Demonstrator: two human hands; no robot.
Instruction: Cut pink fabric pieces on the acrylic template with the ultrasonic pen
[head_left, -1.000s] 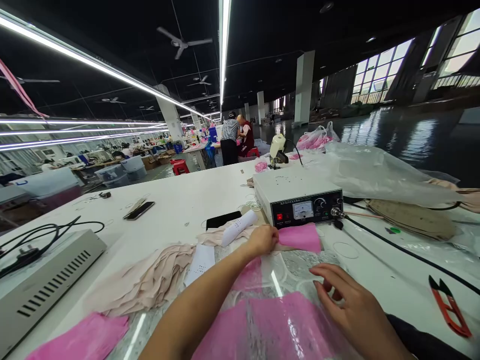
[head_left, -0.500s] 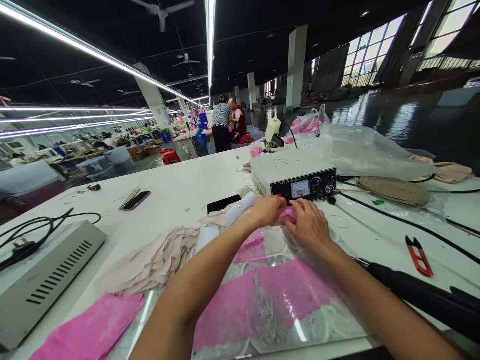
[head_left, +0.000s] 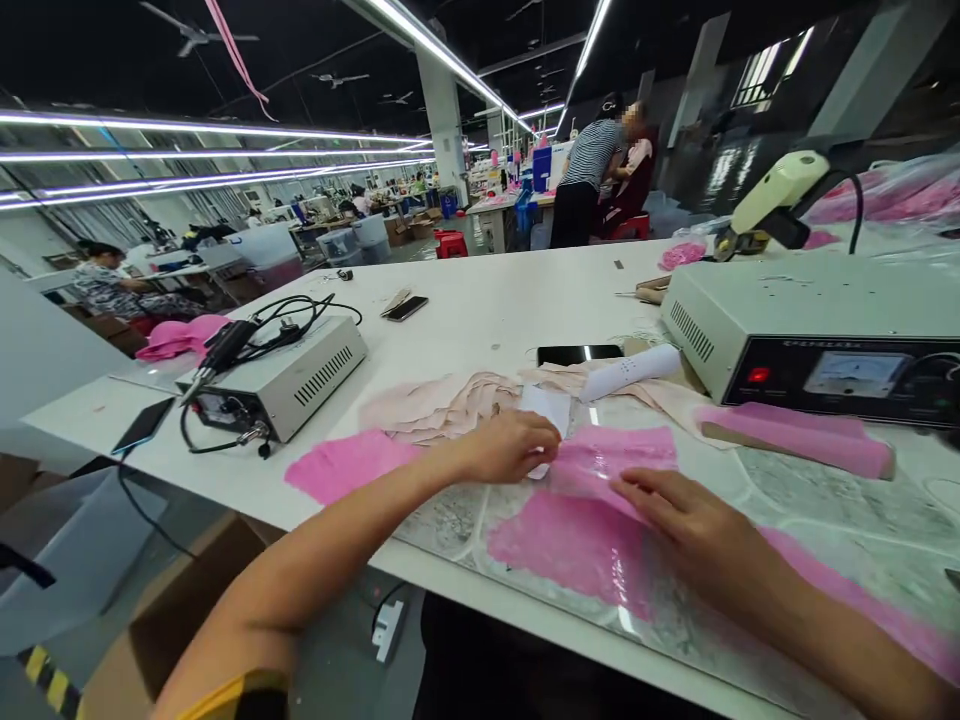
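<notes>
While my left hand [head_left: 510, 447] pinches the edge of a pink cloth piece [head_left: 611, 452] against the table [head_left: 480, 310], my right hand [head_left: 694, 520] lies spread flat on it. Behind the pink piece sit a white paper slip [head_left: 547, 405], a beige cloth pile [head_left: 442, 402], a phone [head_left: 579, 354] and a white control box [head_left: 810, 320]; nothing blocks either hand.

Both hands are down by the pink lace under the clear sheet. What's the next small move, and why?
Probably pinch the white slip and draw it clear. The left hand rests closed at its lower edge where it meets the pink lace, while the right hand lies flat on the lace, steadying it.
</notes>
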